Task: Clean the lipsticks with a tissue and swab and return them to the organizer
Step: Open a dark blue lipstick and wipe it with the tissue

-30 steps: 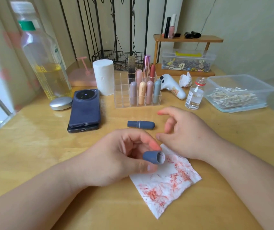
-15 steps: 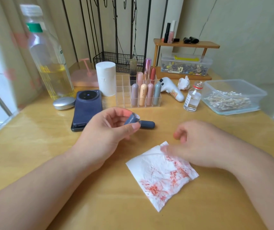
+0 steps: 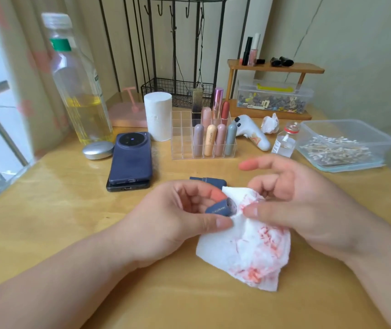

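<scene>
My left hand grips a dark blue lipstick cap, its open end turned right. My right hand pinches a white tissue stained red and holds its top edge against the cap's opening. The blue lipstick body lies on the table just behind my hands, partly hidden. Farther back stands the clear organizer, with several lipsticks upright in its right compartments. At the right, a clear plastic box of cotton swabs sits open.
A small glass bottle stands beside the swab box. A dark blue phone lies left of the organizer, near a tissue roll, an oil bottle and a silver disc. A white gadget and wooden shelf are behind.
My left hand brought the cap back from near the lipstick body. My right hand lifted the tissue off the table and raised it to the cap's opening.
</scene>
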Available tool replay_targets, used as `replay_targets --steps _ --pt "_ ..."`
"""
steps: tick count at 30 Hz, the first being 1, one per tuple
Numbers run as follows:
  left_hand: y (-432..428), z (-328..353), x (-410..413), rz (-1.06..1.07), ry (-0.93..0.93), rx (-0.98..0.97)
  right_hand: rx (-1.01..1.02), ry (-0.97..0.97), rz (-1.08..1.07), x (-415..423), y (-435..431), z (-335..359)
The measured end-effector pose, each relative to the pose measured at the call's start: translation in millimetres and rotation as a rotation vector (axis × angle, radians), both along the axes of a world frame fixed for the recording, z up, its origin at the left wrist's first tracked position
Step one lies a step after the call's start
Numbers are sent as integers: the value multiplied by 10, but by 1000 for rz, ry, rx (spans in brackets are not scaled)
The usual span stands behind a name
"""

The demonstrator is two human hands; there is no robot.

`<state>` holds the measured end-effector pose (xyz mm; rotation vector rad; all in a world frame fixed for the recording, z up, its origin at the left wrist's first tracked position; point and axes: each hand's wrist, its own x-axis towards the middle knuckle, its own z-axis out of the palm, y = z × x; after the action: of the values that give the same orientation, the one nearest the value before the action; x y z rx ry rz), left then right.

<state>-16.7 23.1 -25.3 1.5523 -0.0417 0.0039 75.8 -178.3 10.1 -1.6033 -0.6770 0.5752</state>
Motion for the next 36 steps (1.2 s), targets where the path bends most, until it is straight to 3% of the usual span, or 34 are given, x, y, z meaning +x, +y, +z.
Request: replay_targets --steps 2,4,6,9,11,18,21,25,27,30,36 --pt "-47 -16 12 114 -16 -154 178 346 -68 71 -3 -10" --pt "-85 -19 19 216 -23 -318 297 673 102 78 28 -19" --pt "-125 4 11 286 -54 -372 396 858 180 17 88 -33" --pt "-152 37 1 362 -90 -334 537 915 52 -80 179 -57" --pt "-137 18 18 394 -92 -307 563 864 105 -191 264 -35" --pt "-232 -1 -36 272 -28 -231 401 816 15 -247 296 -244" --pt "-198 -52 -21 205 65 -161 414 548 -275 -154 246 -202" --pt "-169 -47 -20 130 39 -56 65 -488 -483 -26 44 -96" --pt "-177 -37 -24 66 66 -165 -8 -796 -397 -17 -14 -49" --pt "-155 -28 -6 -23 104 -365 -16 -942 -183 -56 -1 -34" --pt "-82 42 -1 -201 109 -528 -79 -858 34 -130 14 -74"
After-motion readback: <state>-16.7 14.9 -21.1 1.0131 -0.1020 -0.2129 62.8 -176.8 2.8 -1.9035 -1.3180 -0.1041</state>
